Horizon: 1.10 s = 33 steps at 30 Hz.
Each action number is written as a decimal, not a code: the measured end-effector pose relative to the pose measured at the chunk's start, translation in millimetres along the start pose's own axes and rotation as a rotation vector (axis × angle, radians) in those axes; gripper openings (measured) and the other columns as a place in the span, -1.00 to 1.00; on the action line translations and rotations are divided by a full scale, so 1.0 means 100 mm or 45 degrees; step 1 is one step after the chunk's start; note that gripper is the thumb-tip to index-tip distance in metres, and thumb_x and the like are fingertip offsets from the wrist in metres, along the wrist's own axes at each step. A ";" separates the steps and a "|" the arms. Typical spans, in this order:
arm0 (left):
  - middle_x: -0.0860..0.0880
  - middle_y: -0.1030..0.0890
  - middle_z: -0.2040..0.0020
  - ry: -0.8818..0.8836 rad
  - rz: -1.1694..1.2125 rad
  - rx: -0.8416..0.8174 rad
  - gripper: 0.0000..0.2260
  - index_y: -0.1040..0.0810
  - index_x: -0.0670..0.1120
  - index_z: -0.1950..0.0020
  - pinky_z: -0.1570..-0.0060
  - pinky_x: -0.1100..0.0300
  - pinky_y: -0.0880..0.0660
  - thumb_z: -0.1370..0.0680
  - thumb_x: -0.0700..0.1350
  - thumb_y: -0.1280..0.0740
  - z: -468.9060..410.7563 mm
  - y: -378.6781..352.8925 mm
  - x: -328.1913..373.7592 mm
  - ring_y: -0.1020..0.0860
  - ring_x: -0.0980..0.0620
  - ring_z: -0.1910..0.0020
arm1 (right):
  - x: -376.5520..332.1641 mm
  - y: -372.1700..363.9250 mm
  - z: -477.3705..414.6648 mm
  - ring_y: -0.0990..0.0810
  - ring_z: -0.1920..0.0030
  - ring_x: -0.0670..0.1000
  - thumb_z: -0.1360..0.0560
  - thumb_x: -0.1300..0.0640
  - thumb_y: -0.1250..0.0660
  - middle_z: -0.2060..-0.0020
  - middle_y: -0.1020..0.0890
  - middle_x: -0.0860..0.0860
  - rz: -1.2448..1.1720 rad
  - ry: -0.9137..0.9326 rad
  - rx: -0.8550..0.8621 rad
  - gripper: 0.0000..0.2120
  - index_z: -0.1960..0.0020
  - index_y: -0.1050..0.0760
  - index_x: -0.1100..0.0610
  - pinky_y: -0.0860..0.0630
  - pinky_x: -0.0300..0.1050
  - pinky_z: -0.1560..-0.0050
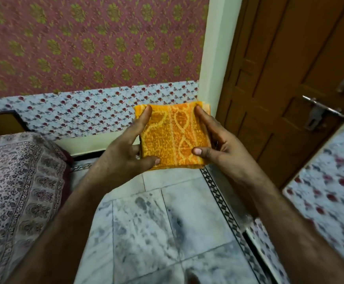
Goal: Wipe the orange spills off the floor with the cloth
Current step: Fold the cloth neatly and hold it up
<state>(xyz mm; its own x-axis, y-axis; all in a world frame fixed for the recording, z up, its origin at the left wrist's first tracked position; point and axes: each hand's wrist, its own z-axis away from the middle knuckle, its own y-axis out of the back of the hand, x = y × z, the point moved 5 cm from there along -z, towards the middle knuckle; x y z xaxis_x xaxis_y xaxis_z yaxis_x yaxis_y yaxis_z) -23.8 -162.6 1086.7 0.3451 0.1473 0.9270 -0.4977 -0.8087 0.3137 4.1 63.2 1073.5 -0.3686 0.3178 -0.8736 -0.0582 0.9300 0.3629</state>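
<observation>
A folded orange and yellow patterned cloth (172, 136) is held up in the air in front of me, well above the floor. My left hand (124, 149) grips its left edge, with the index finger along the top and the thumb at the bottom corner. My right hand (220, 144) grips its right edge, thumb pressed on the front face. The grey-veined marble floor (167, 228) lies below my arms. No orange spill shows on the visible tiles.
A bed with a printed cover (17, 187) stands at the left. A brown wooden door (286, 83) with a metal handle (320, 109) is at the right, beside a pale door frame (216, 58). A patterned wall (85, 44) faces me. A black-and-white tile border (222, 199) runs along the floor.
</observation>
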 end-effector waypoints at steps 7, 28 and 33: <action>0.30 -0.11 -0.60 -0.050 0.008 -0.039 -0.03 0.01 0.20 -0.63 -0.17 0.16 -0.59 -0.39 -0.19 -0.47 0.63 -0.22 0.16 -0.47 0.04 -0.43 | -0.34 -0.21 0.75 -0.26 -0.52 -0.25 -0.57 0.35 -0.39 -0.50 -0.26 -0.31 0.028 -0.062 0.058 -0.20 -0.63 -0.11 -0.11 -0.34 -0.19 -0.49; 0.36 -0.15 -0.56 0.004 0.037 -0.067 -0.03 0.00 0.32 -0.60 -0.14 0.00 -0.62 -0.44 -0.27 -0.48 1.48 -1.25 0.70 -0.56 0.14 -0.31 | -0.82 0.13 2.23 -0.36 -0.46 -0.24 -0.57 0.28 -0.40 -0.45 -0.23 -0.46 0.062 -0.143 0.116 -0.17 -0.60 -0.08 -0.29 -0.58 0.08 -0.32; 0.35 -0.15 -0.55 -0.005 0.070 0.001 -0.03 -0.01 0.28 -0.61 -0.12 0.06 -0.62 -0.46 -0.35 -0.46 1.81 -1.47 0.89 -0.57 0.15 -0.29 | -0.96 0.17 2.48 -0.35 -0.40 -0.38 -0.57 0.30 -0.40 -0.36 -0.26 -0.61 0.029 -0.123 0.049 -0.18 -0.55 -0.12 -0.35 -0.56 0.01 -0.34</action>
<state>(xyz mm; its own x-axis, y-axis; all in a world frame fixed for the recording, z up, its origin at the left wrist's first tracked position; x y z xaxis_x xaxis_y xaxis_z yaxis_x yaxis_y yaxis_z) 223.9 -134.0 1085.9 0.3201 0.1004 0.9420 -0.5151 -0.8161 0.2620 268.8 94.6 1083.6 -0.2780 0.3533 -0.8933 -0.0148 0.9282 0.3717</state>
